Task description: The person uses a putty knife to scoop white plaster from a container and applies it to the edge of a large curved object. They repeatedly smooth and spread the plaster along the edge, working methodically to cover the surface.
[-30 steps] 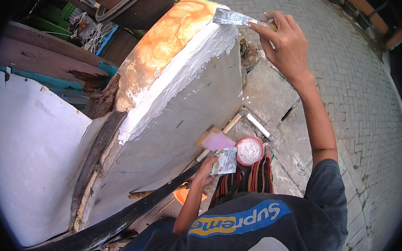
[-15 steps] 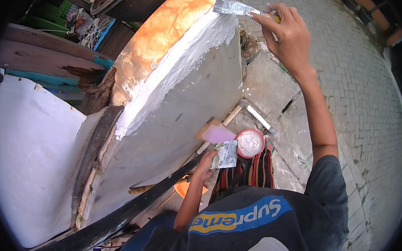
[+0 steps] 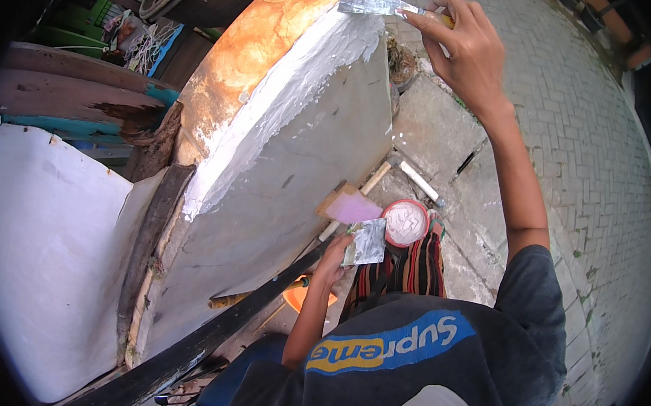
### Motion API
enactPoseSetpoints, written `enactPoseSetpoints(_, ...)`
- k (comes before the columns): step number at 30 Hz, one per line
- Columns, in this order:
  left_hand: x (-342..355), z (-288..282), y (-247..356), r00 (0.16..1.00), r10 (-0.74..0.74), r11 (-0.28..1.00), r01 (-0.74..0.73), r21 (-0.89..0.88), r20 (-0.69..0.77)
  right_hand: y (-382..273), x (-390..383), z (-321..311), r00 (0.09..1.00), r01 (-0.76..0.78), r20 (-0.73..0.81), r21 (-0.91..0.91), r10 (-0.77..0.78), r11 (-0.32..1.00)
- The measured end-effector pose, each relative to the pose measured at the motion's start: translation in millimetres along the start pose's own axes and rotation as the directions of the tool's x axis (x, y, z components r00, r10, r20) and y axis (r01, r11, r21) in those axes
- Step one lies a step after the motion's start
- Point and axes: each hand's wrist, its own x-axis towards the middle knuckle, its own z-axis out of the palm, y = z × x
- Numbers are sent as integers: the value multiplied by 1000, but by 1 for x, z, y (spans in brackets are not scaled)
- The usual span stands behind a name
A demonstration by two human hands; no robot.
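My right hand (image 3: 468,54) is closed round the handle of a putty knife (image 3: 370,2). The wide, white-smeared blade lies at the far end of the wall's top edge, where its flat orange-brown top (image 3: 258,40) meets a thick band of wet white putty (image 3: 271,116). Low in front of me, my left hand (image 3: 331,260) grips a square putty scraper (image 3: 368,244) coated in grey-white paste; its handle is hidden in my fingers. Just beyond it stands a red-rimmed tub (image 3: 405,224) of white putty, between the wall and my foot.
The grey wall face (image 3: 282,177) runs along my left. Beside the tub lie a pinkish sheet (image 3: 352,206) and a white pipe (image 3: 420,182). A black pole (image 3: 203,338) slants across the lower left, near an orange container (image 3: 296,295). Paving (image 3: 586,146) stretches to the right.
My right hand and the putty knife have shifted slightly left and away along the wall's top edge. My left hand still holds the scraper, almost unmoved.
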Motion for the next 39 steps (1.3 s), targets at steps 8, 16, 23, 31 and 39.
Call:
enactPoseSetpoints(8,2,-5,-3,999,13,999,-12,-34,35,3,8,-6,995,-96,13,14,96,995)
enactPoseSetpoints(16,4,-8,0,999,-19,1000,20,-17,34,-20,18,-25,974,-192,120,-7,191,981)
enactPoseSetpoints(23,5,-8,-4,999,11,999,-10,-45,38,-34,20,-32,984,-144,115,43,138,989)
enactPoseSetpoints(31,-1,-6,-2,1000,12,996,-12,-86,-1,-55,7,-27,985,-136,119,75,126,988)
enactPoseSetpoints(39,2,-18,-5,998,-2,1000,2,-6,60,-50,16,-28,941,-305,194,124,279,944)
